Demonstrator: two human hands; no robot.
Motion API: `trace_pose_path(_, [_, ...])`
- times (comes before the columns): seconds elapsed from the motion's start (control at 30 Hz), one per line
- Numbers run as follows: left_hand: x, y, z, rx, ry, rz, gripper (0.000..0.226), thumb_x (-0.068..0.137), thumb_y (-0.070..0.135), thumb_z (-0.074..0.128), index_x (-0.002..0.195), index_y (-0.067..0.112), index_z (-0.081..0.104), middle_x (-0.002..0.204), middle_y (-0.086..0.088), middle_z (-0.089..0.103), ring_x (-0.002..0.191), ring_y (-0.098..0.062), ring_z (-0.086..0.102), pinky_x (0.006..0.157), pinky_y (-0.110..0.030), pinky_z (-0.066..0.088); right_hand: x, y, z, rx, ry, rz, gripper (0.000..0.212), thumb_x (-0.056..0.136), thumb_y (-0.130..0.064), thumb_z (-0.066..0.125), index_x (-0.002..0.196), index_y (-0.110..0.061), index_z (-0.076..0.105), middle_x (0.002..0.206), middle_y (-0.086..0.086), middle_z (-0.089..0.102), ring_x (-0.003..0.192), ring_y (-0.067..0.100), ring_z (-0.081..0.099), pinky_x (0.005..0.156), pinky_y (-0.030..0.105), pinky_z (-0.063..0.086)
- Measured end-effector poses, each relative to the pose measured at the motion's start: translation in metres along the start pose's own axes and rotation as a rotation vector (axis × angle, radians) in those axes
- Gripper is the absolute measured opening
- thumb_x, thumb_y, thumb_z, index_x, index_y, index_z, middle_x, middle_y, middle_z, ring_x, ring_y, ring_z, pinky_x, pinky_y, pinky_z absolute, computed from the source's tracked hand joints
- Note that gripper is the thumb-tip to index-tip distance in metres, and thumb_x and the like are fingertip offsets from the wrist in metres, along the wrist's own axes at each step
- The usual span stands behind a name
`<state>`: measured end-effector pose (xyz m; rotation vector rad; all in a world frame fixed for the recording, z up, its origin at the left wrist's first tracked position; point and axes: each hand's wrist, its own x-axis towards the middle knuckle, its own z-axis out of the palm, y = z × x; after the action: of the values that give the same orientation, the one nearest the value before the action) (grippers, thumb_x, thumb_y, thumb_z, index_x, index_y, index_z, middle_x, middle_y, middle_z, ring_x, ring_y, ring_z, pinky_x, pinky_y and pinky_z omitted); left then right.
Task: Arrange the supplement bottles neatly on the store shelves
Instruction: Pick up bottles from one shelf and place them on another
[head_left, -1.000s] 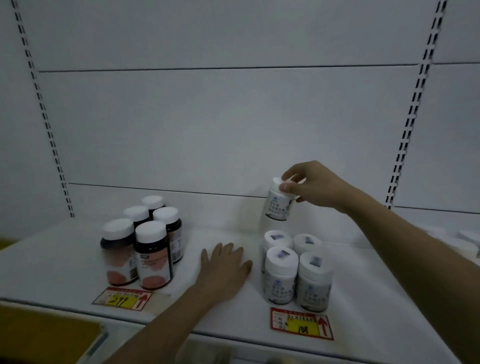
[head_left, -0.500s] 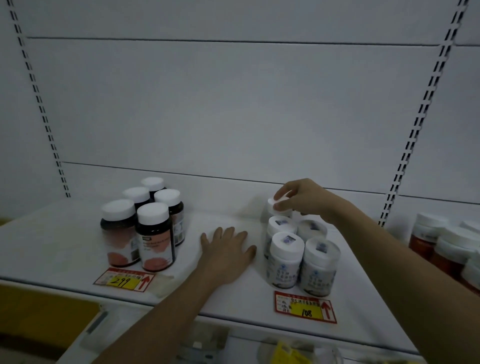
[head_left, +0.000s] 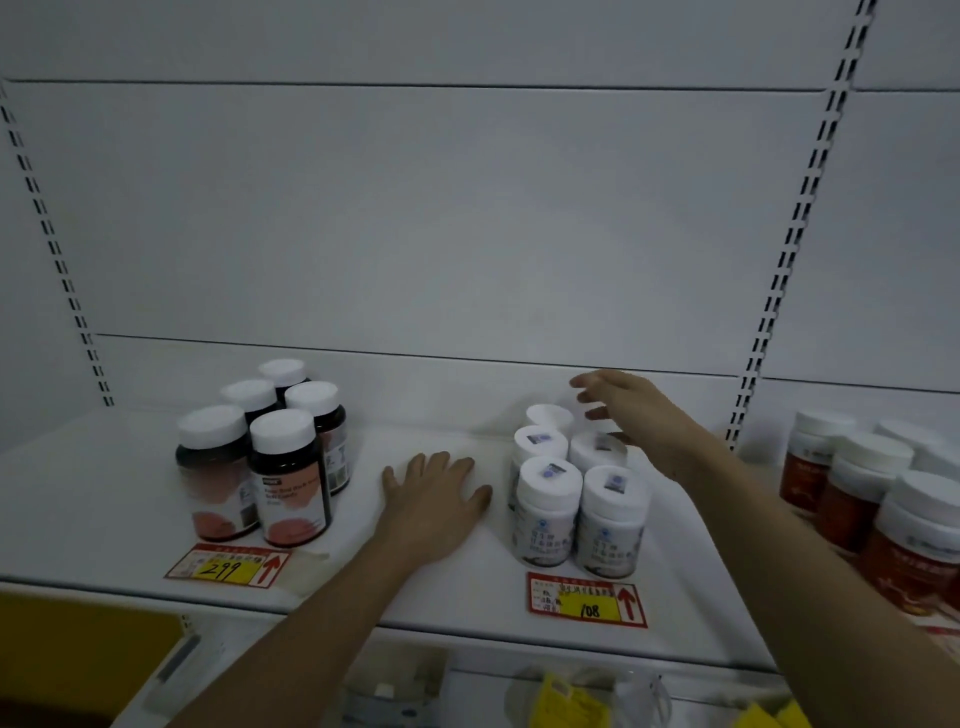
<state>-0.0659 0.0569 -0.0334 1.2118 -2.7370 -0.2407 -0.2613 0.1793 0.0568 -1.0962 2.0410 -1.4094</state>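
Bottles with white bodies (head_left: 576, 496) were grouped in a tight cluster right of the frame's centre, set directly behind the price tag marked 108 (head_left: 588, 601), presumably so that the product lined up with its label. A fifth one (head_left: 548, 415) stood at the back of that cluster, upright and touching its neighbours. The right hand (head_left: 631, 415) was held just above and behind it, fingers spread and released, grasping nothing; it was blurred. The left hand (head_left: 434, 501) was laid flat on the shelf (head_left: 104, 499) at centre frame, fingers extended and empty, probably as a brace. Dark bottles with white caps (head_left: 270, 452) were clustered at the left behind the tag marked 299 (head_left: 226, 566). Red-labelled bottles (head_left: 872, 499) were seen at the right edge. This group was judged nearly arranged.
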Motion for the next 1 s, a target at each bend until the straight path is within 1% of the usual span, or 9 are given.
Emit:
trace_pose_path(0.1, [-0.004,0.005,-0.009,-0.212,0.049,-0.025,0.056,0.100,0.056,0.020,0.151,0.033,0.024,0.159,0.007,0.024,0.148,-0.019,0.017,0.119,-0.050,0.003,-0.017,0.031,-0.001,0.231,0.160,-0.023,0.031,0.102,-0.029,0.039,0.114,-0.018,0.065,0.119,0.002,0.065,0.106,0.016,0.062,0.080,0.030,0.050])
trace_pose_path(0.2, [-0.014,0.019,-0.021,-0.844,0.071,-0.003,0.053,0.102,0.049,0.023,0.151,0.029,0.028,0.159,0.010,0.025,0.146,-0.009,0.022,0.119,-0.032,0.008,-0.028,0.058,0.005,0.327,0.200,0.028,0.031,0.102,-0.030,0.038,0.109,-0.016,0.066,0.113,0.005,0.067,0.100,0.019,0.064,0.078,0.033,0.052])
trace_pose_path(0.3, [-0.027,0.050,-0.034,-1.226,-0.024,-0.006,0.056,0.099,0.058,0.020,0.150,0.037,0.027,0.158,0.014,0.024,0.144,-0.007,0.023,0.121,-0.036,0.013,-0.023,0.070,0.006,0.191,0.233,0.023,0.032,0.101,-0.024,0.038,0.108,-0.010,0.066,0.110,0.009,0.067,0.099,0.023,0.062,0.069,0.029,0.049])
trace_pose_path(0.37, [-0.032,0.065,-0.036,-1.370,-0.056,-0.041,0.047,0.098,0.059,0.019,0.137,0.043,0.040,0.140,0.021,0.043,0.131,-0.004,0.041,0.115,-0.031,0.024,-0.021,0.075,0.007,0.087,0.226,-0.012,0.032,0.100,-0.023,0.039,0.105,-0.009,0.066,0.108,0.009,0.067,0.095,0.022,0.063,0.070,0.029,0.047])
trace_pose_path(0.47, [-0.033,0.082,-0.036,-1.449,-0.102,-0.076,0.038,0.099,0.056,0.022,0.088,0.045,0.057,0.085,0.025,0.064,0.081,0.004,0.061,0.088,-0.027,0.041,-0.020,0.081,0.007,0.021,0.222,-0.046,0.030,0.099,-0.025,0.039,0.099,-0.013,0.067,0.104,0.005,0.069,0.094,0.021,0.063,0.084,0.040,0.052])
trace_pose_path(0.53, [-0.030,0.086,-0.027,-1.446,-0.101,-0.075,0.040,0.098,0.058,0.024,0.085,0.044,0.059,0.074,0.024,0.069,0.078,-0.001,0.064,0.077,-0.028,0.047,-0.020,0.081,0.007,0.004,0.215,-0.051,0.030,0.099,-0.025,0.040,0.096,-0.014,0.068,0.100,0.001,0.069,0.093,0.021,0.063,0.087,0.043,0.052])
trace_pose_path(0.87, [-0.024,0.088,-0.014,-1.469,-0.075,-0.104,0.041,0.100,0.056,0.021,0.085,0.043,0.056,0.074,0.022,0.068,0.083,-0.006,0.062,0.080,-0.032,0.047,-0.015,0.085,0.010,0.015,0.215,-0.055,0.027,0.098,-0.023,0.043,0.088,-0.013,0.066,0.092,0.002,0.070,0.088,0.024,0.065,0.082,0.045,0.054])
trace_pose_path(0.93, [-0.029,0.090,-0.019,-1.435,-0.059,-0.096,0.040,0.101,0.052,0.019,0.084,0.043,0.055,0.083,0.020,0.064,0.078,-0.002,0.061,0.073,-0.026,0.047,-0.014,0.085,0.010,0.009,0.202,-0.047,0.026,0.099,-0.025,0.043,0.090,-0.014,0.065,0.093,0.002,0.069,0.088,0.023,0.065,0.083,0.044,0.055])
trace_pose_path(1.0, [-0.026,0.083,-0.022,-1.334,-0.020,-0.082,0.041,0.101,0.053,0.016,0.104,0.044,0.056,0.106,0.015,0.059,0.092,-0.004,0.061,0.084,-0.023,0.045,-0.013,0.087,0.008,0.029,0.183,-0.039,0.026,0.099,-0.024,0.044,0.095,-0.014,0.067,0.098,0.002,0.069,0.092,0.022,0.065,0.086,0.044,0.055])
